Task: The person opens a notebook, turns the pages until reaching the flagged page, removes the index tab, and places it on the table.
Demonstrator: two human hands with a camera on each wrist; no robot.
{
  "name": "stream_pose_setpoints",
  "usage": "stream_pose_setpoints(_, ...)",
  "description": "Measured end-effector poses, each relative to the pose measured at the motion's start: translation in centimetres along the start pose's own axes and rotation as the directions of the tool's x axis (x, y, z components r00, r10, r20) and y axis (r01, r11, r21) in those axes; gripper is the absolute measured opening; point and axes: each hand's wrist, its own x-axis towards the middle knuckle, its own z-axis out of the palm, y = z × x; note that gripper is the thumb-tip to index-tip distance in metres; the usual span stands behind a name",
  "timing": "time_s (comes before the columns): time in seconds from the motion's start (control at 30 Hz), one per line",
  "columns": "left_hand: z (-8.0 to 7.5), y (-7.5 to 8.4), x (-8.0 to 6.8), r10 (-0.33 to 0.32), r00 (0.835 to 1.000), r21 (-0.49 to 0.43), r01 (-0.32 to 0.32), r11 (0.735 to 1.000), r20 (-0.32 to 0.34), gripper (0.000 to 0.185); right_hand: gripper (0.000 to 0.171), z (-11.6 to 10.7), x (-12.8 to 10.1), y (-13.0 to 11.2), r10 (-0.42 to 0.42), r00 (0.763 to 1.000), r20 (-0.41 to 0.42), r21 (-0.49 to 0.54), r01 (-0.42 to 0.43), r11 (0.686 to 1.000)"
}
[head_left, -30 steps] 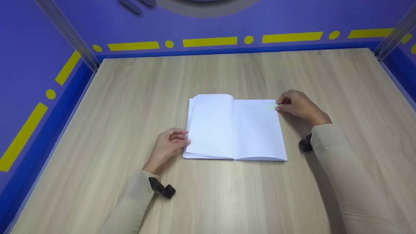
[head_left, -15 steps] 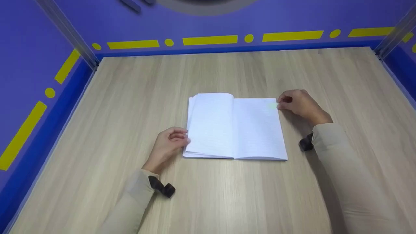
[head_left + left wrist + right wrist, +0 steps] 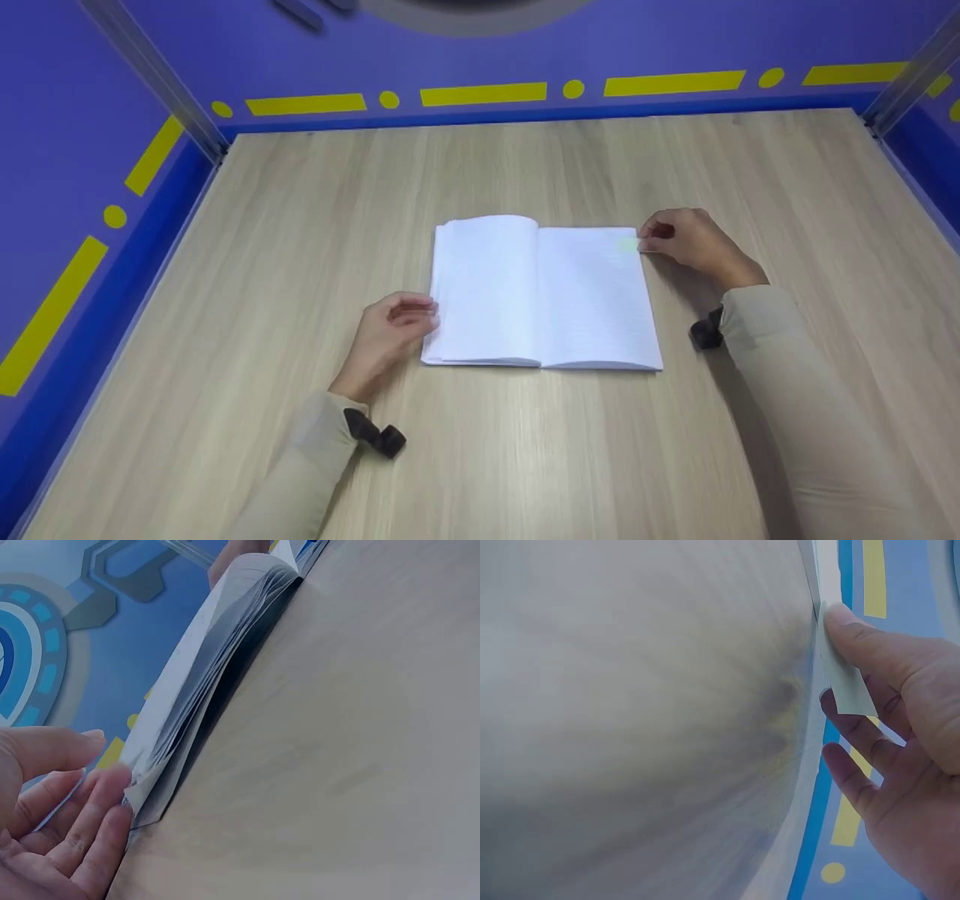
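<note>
An open notebook (image 3: 487, 292) with white lined pages lies on the table. Its left-hand pages bulge upward near the spine. At its left edge my left hand (image 3: 382, 337) has relaxed fingers touching the page edges; in the left wrist view the thumb (image 3: 60, 750) stands apart from the paper. A small pale green sticky note (image 3: 846, 679) sits at the upper right of the right-hand page. My right hand (image 3: 694, 240) pinches this note between thumb and index finger at the page edge, with the other fingers spread loosely.
The wood-grain table (image 3: 495, 457) extends all around the notebook. Blue panels (image 3: 480, 56) with yellow marks stand along its back and sides. A small black camera (image 3: 379, 433) is strapped to each wrist.
The left-hand pages have slipped from my left thumb and settled, so their loose edges lie more evenly together. My right hand shifted very slightly, with the note now showing more clearly beside it.
</note>
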Motion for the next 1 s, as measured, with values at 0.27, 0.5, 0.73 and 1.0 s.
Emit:
stream_pose_setpoints(0.27, 0.7, 0.8, -0.6, 0.225, 0.946, 0.144, -0.262, 0.954, 0.232, 0.051, 0.009, -0.1, 0.1, 0.0, -0.026, 1.0, 0.003, 0.011, 0.026, 1.0)
stream_pose_setpoints(0.5, 0.8, 0.9, -1.0, 0.101, 0.887, 0.239, -0.228, 0.944, 0.45, 0.049, 0.008, 0.0, 0.1, 0.0, -0.021, 1.0, 0.002, 0.007, 0.021, 1.0)
stream_pose_setpoints(0.73, 0.4, 0.9, -1.2, 0.134, 0.85, 0.348, -0.346, 0.871, 0.509, 0.048, 0.007, 0.1, 0.2, 0.1, -0.025, 1.0, 0.002, -0.006, 0.025, 1.0)
stream_pose_setpoints(1.0, 0.1, 1.1, -0.5, 0.187, 0.797, 0.424, -0.485, 0.765, 0.575, 0.046, 0.006, 0.0, 0.3, 0.1, -0.02, 1.0, 0.017, 0.001, 0.02, 1.0)
